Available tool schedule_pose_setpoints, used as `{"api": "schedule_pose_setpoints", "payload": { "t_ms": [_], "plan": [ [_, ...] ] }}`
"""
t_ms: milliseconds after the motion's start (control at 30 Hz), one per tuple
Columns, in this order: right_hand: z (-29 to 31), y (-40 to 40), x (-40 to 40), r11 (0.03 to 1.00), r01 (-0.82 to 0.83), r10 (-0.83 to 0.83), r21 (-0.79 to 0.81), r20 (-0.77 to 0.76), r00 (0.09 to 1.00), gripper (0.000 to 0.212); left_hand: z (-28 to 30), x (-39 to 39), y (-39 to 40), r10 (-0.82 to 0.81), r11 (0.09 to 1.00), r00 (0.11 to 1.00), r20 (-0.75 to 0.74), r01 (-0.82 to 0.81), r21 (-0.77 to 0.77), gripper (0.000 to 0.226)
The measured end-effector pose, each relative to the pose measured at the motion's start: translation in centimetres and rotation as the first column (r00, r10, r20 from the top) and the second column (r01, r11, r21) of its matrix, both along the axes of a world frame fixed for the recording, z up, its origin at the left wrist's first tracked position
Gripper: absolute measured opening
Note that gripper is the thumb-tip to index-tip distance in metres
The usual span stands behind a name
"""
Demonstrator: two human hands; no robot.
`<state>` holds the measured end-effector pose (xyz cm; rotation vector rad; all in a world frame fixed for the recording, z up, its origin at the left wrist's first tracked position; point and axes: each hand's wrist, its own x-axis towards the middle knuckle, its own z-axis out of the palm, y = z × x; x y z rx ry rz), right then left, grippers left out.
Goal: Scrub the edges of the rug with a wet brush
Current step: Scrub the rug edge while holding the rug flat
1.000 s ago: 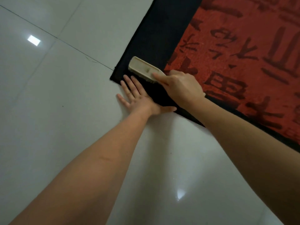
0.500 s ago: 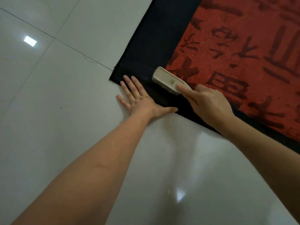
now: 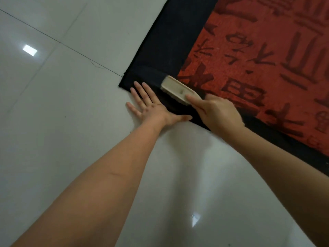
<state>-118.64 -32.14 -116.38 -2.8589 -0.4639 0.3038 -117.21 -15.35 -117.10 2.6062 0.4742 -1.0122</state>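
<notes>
A red rug with dark characters and a wide black border (image 3: 165,50) lies on the floor, its near corner at centre. My right hand (image 3: 217,113) grips a cream scrubbing brush (image 3: 178,90) by its back end, forefinger along the top. The brush lies bristles down on the black border, right where it meets the red field. My left hand (image 3: 151,107) rests flat with fingers spread, half on the black edge near the corner and half on the floor, just left of the brush.
Glossy white floor tiles (image 3: 62,131) with a thin dark grout line surround the rug on the left and below. Ceiling lights reflect in the tiles. The rug runs on to the upper right, out of view.
The brush slid right along the near border half a second ago, and has now come back left toward the corner. My left hand has stayed in place.
</notes>
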Motion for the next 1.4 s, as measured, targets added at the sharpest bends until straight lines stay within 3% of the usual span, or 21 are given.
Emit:
{"api": "schedule_pose_setpoints", "payload": {
  "t_ms": [133,267,333,500,700,867,1067,1233,1400],
  "plan": [
    [0.1,5.3,3.0,0.996,-0.082,0.082,-0.044,-0.013,0.997,0.042,-0.1,-0.5,0.2,0.001,1.0,0.998,0.065,0.0,-0.011,0.163],
    [0.3,-0.9,-1.3,0.998,-0.05,0.05,0.03,0.008,0.999,0.041,-0.1,-0.8,1.4,0.086,0.989,0.985,0.153,-0.065,-0.136,0.164],
    [0.2,-0.9,-2.1,0.999,-0.019,0.018,0.039,0.04,0.999,0.04,-0.3,-1.1,2.0,0.141,0.987,0.966,0.219,-0.119,-0.109,0.166],
    [0.2,7.2,2.8,0.988,-0.155,0.155,-0.006,0.063,0.986,0.036,-1.0,-1.0,2.3,0.118,0.993,0.963,0.242,-0.109,-0.051,0.157],
    [0.7,-1.0,-2.3,0.985,-0.155,0.15,0.078,0.063,0.987,0.039,-0.9,-1.3,2.2,0.149,0.987,0.958,0.245,-0.13,-0.093,0.171],
    [0.1,3.8,1.0,0.985,-0.17,0.17,0.024,-0.004,0.985,0.037,-1.0,-1.3,2.4,0.144,0.988,0.959,0.243,-0.126,-0.088,0.17],
    [0.3,-2.5,-2.1,0.986,-0.131,0.128,0.103,0.034,0.991,0.039,-1.9,-1.7,2.2,0.121,0.992,0.944,0.306,-0.102,-0.077,0.172],
    [0.3,3.7,0.8,0.987,-0.144,0.146,0.067,-0.035,0.989,0.036,-2.2,-1.6,2.4,0.13,0.991,0.942,0.31,-0.111,-0.078,0.169],
    [1.2,-3.3,-3.2,0.99,-0.088,0.086,0.111,0.023,0.996,0.035,-2.3,-1.9,3.2,0.125,0.985,0.923,0.365,-0.072,-0.154,0.148]
  ]
}}
